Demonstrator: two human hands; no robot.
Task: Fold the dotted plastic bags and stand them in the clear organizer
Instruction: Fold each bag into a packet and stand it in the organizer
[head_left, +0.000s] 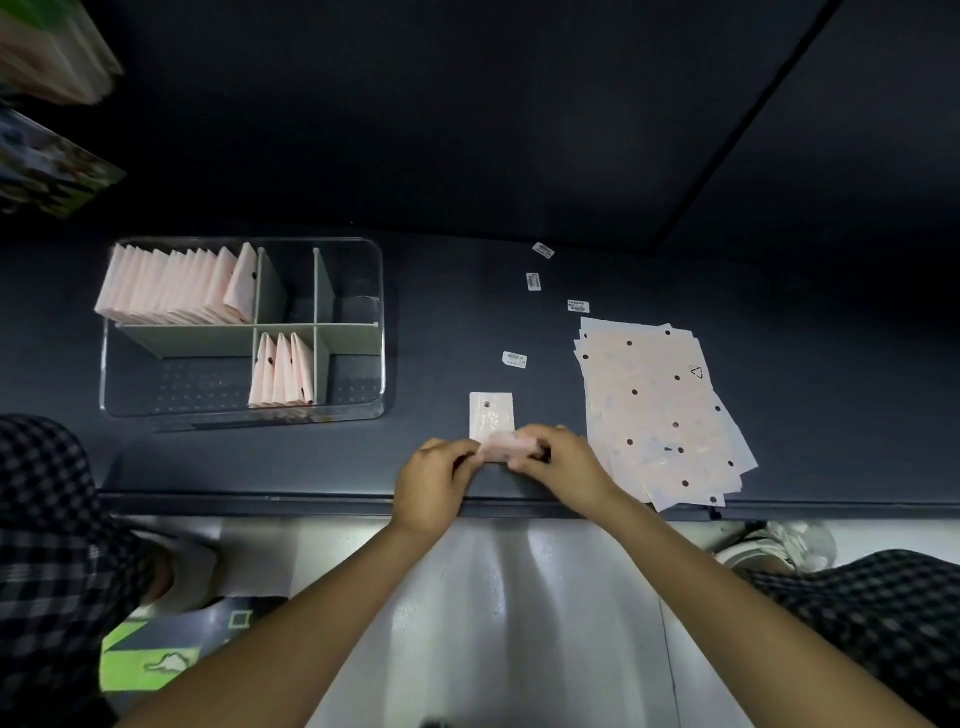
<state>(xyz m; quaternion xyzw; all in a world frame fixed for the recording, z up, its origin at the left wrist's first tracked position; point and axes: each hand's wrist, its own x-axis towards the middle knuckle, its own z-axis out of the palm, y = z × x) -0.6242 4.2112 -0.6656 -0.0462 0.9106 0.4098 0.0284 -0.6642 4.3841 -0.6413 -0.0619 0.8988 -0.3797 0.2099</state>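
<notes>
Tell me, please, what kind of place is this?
Probably a packing or sorting station: a dark worktable, a stack of flat dotted bags, loose barcode labels and a clear organizer with folded bags.

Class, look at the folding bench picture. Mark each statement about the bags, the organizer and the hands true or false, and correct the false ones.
1. Both hands hold one bag. True: the left hand and right hand pinch the bag being folded.
2. The unfolded bags lie left of the hands. False: the stack of flat bags lies to the right.
3. Every compartment of the clear organizer holds bags. False: only two do.
4. Small labels lie loose on the table. True.
</notes>
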